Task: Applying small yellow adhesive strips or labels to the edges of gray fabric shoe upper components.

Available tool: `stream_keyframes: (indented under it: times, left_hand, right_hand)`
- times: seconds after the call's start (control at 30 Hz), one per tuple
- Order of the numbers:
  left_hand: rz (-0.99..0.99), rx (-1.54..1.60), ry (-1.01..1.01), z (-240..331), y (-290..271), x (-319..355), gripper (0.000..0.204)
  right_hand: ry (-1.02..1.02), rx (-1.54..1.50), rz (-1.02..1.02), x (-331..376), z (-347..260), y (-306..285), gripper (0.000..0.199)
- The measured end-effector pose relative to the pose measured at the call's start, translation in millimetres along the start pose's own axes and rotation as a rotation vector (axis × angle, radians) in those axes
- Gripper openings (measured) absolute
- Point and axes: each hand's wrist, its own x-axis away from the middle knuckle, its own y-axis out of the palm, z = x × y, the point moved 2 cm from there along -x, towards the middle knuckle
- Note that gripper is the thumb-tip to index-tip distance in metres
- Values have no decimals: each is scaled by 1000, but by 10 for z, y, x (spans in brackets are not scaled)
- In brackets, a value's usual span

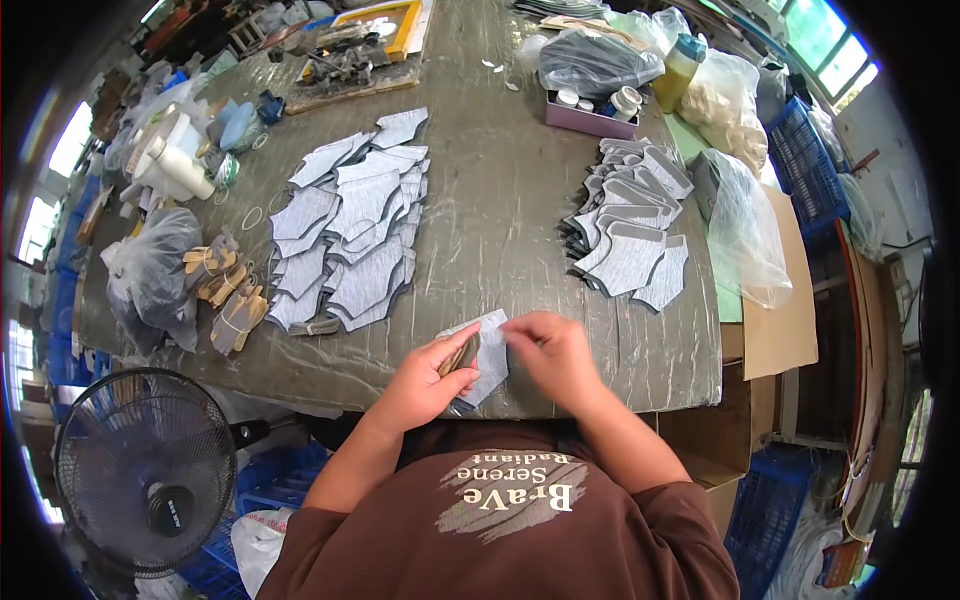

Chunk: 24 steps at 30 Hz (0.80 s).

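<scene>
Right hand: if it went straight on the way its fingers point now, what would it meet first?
The right hand points toward the person's left, so it would first meet the grey cut piece and the left hand holding it; they look almost touching already.

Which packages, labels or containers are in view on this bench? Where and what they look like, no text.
Pink box: far centre-right, low rectangular tray holding small round jars.
Clear bag of grey pieces: behind the pink box, bulging.
Bottle: right of that bag, yellowish with teal cap.
Clear plastic bag: right edge, crumpled.
White bottles: far left, lying down.
Grey-filled bag: left edge, knotted.
No screens or signs.
</scene>
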Motion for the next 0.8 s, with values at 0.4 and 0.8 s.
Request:
stream_keyframes:
  times: [0.4, 0.8]
  left_hand:
    - [-25, -455, 197, 143, 34, -32, 49]
    - [-125, 109, -60, -54, 12, -11, 45]
  right_hand:
    - [187, -187, -176, 87, 25, 176, 12]
    - [483, -795, -296, 91, 48, 251, 6]
